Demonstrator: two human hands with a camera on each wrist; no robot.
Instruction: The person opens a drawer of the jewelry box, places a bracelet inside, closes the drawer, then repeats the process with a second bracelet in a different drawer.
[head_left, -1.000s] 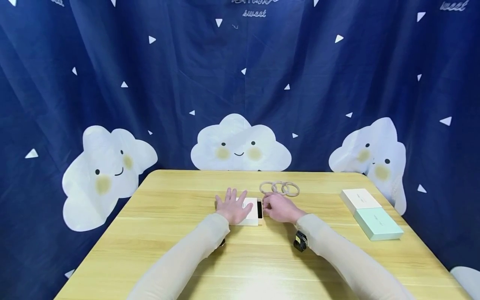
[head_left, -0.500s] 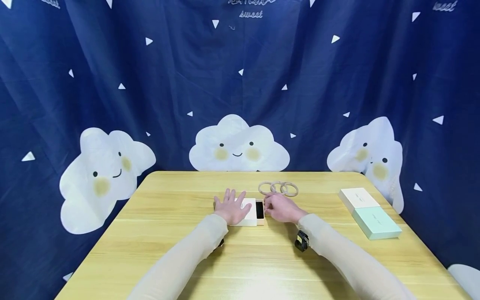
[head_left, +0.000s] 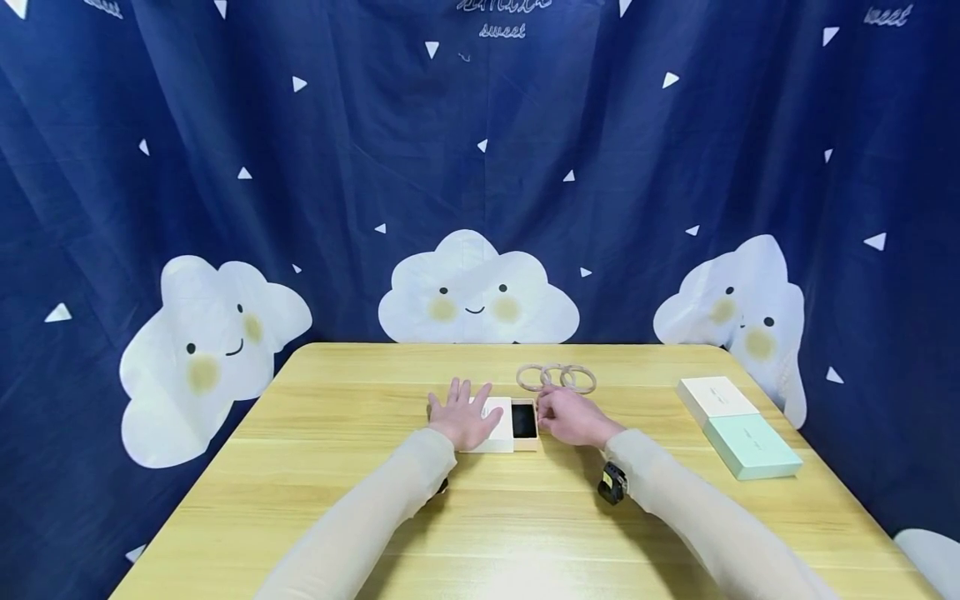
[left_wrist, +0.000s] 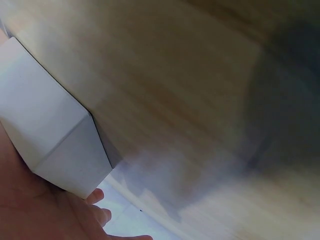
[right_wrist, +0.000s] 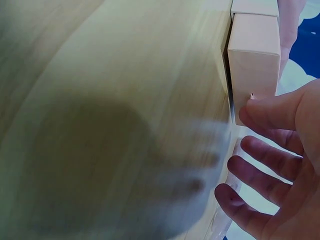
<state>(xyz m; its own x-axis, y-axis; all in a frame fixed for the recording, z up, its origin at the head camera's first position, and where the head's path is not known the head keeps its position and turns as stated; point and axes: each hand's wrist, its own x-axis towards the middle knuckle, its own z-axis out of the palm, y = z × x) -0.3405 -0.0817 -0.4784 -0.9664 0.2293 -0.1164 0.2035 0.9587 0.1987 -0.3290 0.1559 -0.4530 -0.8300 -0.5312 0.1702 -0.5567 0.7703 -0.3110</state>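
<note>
A white box sleeve (head_left: pixel 501 435) lies in the middle of the table, and my left hand (head_left: pixel 461 419) rests flat on it with its fingers spread. Out of the sleeve's right end sticks a pale pink drawer (right_wrist: pixel 254 65) with a black inside (head_left: pixel 525 422). My right hand (head_left: pixel 573 417) is at that drawer's outer end; in the right wrist view its thumb and forefinger pinch the small pull tab there, while the other fingers are loosely bent. The left wrist view has the sleeve's side and end beside the left palm (left_wrist: pixel 40 215).
Behind the right hand lie three overlapping pale rings (head_left: pixel 595 381). At the table's right side a white box (head_left: pixel 717 397) and a mint-green box (head_left: pixel 752 442) lie end to end. A blue curtain (head_left: pixel 480 150) with clouds hangs behind the wooden table (head_left: pixel 315 467).
The right hand has moved a little to the right, and the drawer has slid further out of the sleeve, with more of its black inside visible. The left hand stays on the sleeve.
</note>
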